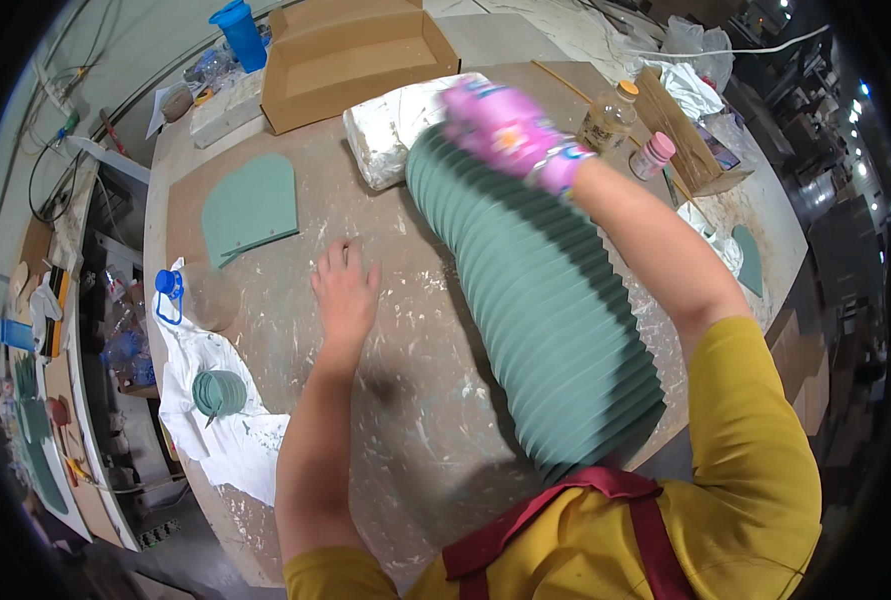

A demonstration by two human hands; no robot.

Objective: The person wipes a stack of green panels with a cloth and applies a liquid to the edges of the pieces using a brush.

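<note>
A long green ribbed piece [555, 330] with a rounded back lies slantwise from beside my body toward the far middle of the table. Its far end rests against a white wrapped block [385, 130]. My right hand [505, 130] wears a pink flowered glove and lies over that far end; its fingers are blurred, and whether they grip anything is hidden. Bare and with fingers apart, my left hand [345, 285] touches the tabletop left of the ribbed piece. Beyond it lies a flat green panel [255, 208] with a rounded top and small holes along its straight edge.
An open cardboard box [360, 65] and a blue jug [240, 35] stand at the back. Right of the ribbed piece are a yellow-capped bottle [610, 115], a pink jar [652, 157] and a wooden tray [700, 150]. A white cloth [255, 455] bears a green container [218, 393] at left.
</note>
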